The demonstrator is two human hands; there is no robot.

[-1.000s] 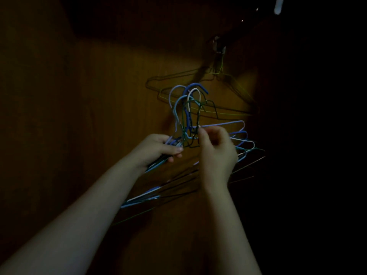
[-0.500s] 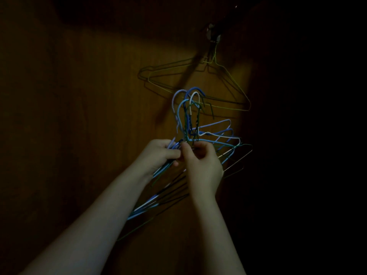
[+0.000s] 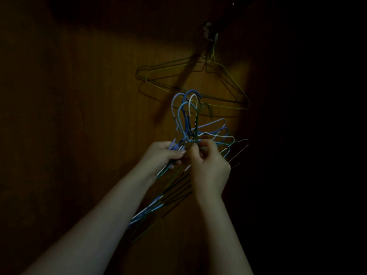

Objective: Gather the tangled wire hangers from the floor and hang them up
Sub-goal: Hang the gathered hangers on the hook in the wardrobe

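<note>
A tangled bundle of wire hangers (image 3: 188,124), blue, white and dark green, stands in front of me with its hooks pointing up. My left hand (image 3: 161,155) is closed around the bundle's left shoulders just below the necks. My right hand (image 3: 208,165) pinches the wires at the necks, touching the left hand's fingertips. Above them a yellow-green wire hanger (image 3: 228,84) hangs from a dark rail (image 3: 216,26) at the top. The bundle's lower bars run down to the left behind my forearms.
A brown wooden panel (image 3: 89,116) fills the background, lit only in a patch around the hanging hanger. The right side of the view is black and shows nothing. The hanging hanger throws a shadow outline on the panel to its left.
The bundle and both hands have dropped lower relative to the rail. My right hand has shifted from the right of the necks to meet the left hand at the necks.
</note>
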